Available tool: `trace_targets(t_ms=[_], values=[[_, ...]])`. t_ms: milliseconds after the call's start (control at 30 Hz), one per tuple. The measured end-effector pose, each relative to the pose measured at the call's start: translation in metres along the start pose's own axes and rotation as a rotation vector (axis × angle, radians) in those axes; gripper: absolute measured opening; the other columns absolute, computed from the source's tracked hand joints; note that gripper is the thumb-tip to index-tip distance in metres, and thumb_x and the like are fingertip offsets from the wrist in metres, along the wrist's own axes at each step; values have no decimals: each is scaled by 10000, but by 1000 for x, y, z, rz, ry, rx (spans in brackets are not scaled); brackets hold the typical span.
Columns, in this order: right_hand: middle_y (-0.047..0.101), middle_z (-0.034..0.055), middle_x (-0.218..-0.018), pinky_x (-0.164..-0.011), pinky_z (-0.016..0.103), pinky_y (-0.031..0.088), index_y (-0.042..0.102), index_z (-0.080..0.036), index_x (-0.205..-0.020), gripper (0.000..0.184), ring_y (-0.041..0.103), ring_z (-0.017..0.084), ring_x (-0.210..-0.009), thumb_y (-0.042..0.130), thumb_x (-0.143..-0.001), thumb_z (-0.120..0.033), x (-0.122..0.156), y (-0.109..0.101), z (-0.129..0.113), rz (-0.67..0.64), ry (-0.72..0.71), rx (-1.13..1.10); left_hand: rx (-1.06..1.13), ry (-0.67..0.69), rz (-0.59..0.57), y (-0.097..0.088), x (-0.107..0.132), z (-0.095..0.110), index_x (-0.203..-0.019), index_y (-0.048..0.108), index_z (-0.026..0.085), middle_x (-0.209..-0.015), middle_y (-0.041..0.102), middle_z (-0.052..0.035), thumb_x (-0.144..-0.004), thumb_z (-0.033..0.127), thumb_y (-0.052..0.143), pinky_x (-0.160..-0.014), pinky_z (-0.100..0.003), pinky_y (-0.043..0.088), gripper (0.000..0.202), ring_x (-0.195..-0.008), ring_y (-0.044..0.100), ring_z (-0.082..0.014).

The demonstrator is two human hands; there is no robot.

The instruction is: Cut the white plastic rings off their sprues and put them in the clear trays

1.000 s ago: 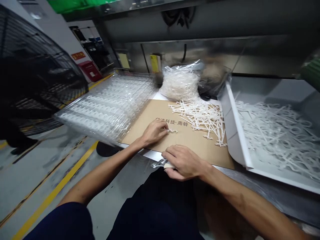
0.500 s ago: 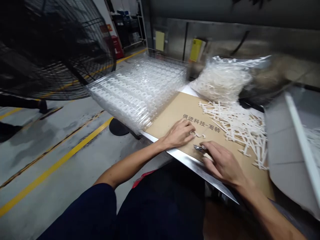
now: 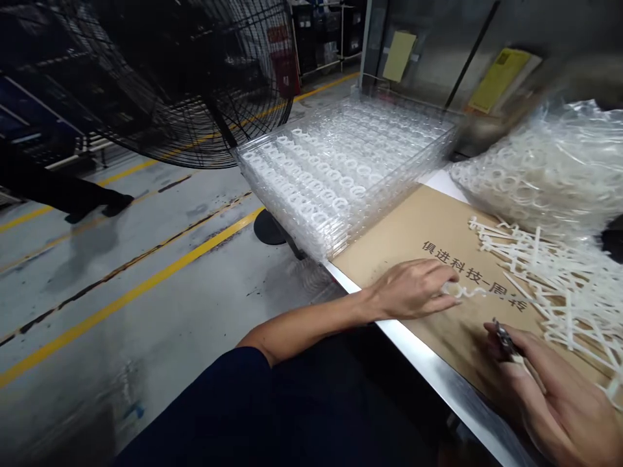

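Note:
My left hand [image 3: 413,288] lies on the brown cardboard sheet [image 3: 413,233], its fingertips pinched on a small white plastic part [image 3: 466,291]. At the lower right, my right hand [image 3: 545,383] is closed round a small metal cutter [image 3: 505,338], whose tip points toward that part from a short way off. A loose heap of white plastic sprue pieces [image 3: 559,272] covers the cardboard to the right of both hands.
A stack of clear trays holding white rings [image 3: 341,168] stands at the bench's left end. A clear bag of white parts [image 3: 545,168] sits behind the heap. A large black fan [image 3: 160,71] stands on the floor with yellow lines [image 3: 131,292]. Someone's legs [image 3: 73,194] show at far left.
The view has swung left, so the white bin on the right is out of sight. My right hand with the cutter came up onto the cardboard, near the part held under my left fingers.

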State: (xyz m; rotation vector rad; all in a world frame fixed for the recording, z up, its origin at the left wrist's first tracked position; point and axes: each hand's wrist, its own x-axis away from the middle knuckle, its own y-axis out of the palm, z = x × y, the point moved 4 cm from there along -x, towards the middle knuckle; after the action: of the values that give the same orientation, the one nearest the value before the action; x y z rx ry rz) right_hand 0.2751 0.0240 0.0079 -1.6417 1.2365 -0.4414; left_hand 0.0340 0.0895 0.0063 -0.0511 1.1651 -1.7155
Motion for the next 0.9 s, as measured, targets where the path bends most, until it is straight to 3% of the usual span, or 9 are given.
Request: trace_targets(t_ms=[100, 167, 267, 400, 600, 900], values=[[762, 157, -1233, -924, 585, 586, 591, -325, -1329, 356, 749, 428, -1088, 552, -990, -426, -1, 0, 3, -26, 9, -17, 56, -31, 18, -2, 0, -2, -1188, 620, 137, -1146, 719, -127, -1036, 374, 567, -979, -362, 582, 287, -1070, 696, -225], [778, 136, -1186, -886, 551, 595, 630, -308, -1280, 328, 758, 412, -1059, 502, -1017, -457, -5, -5, -3, -53, 94, -63, 99, -42, 64, -7, 2, -1, -1200, 621, 131, -1131, 720, -130, -1034, 374, 578, -970, -359, 585, 298, -1049, 700, -218], [775, 108, -1126, -829, 440, 592, 661, -258, -1197, 342, 755, 335, -989, 442, -1060, -482, -18, -10, -27, -242, 220, -235, 163, -40, 203, -18, 6, 4, -1181, 629, 140, -1075, 720, -109, -1018, 374, 621, -909, -330, 588, 285, -965, 693, -190], [742, 76, -926, -738, 365, 552, 667, -208, -1045, 398, 704, 243, -812, 391, -1093, -492, -34, -13, -52, -370, 331, -441, 207, 15, 379, -32, 7, 9, -1136, 652, 138, -956, 704, -62, -977, 321, 696, -812, -280, 572, 247, -847, 653, -142], [682, 49, -850, -637, 314, 507, 658, -192, -961, 417, 627, 198, -747, 386, -1103, -474, -29, -8, -56, -318, 376, -569, 178, 72, 394, -36, 6, 17, -1089, 664, 152, -885, 697, -37, -963, 313, 714, -767, -269, 562, 210, -817, 646, -128], [560, -12, -685, -584, 303, 387, 573, -207, -782, 381, 519, 156, -622, 405, -1084, -366, -36, -9, -62, -280, 325, -505, 140, 142, 377, -33, 8, 23, -1110, 666, 147, -870, 700, -35, -925, 267, 758, -757, -264, 571, 238, -808, 658, -128]])
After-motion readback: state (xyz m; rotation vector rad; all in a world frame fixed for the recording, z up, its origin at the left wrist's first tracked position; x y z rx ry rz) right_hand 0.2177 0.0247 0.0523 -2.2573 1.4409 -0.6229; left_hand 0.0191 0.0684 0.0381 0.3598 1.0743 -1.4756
